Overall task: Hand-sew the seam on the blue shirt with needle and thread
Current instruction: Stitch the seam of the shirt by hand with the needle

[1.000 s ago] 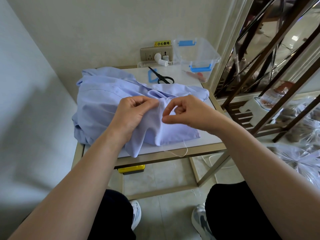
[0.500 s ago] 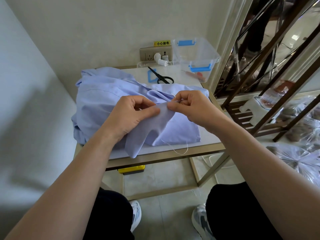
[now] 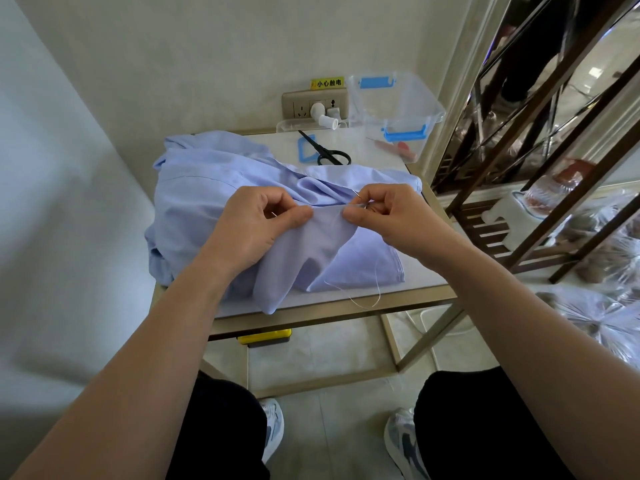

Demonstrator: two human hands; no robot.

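The seam is apparently unfinished: the left hand (image 3: 256, 226) is pinching the blue shirt (image 3: 207, 181) fold while the right hand (image 3: 391, 216) is pinching the needle (image 3: 356, 194) mid-stitch.

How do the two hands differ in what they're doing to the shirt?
The left hand pinches only the fabric of the shirt; the right hand pinches the needle at the fold's edge. No thread shows by the left hand; thread trails below the right hand. Both have curled fingers and hold the same fold between them.
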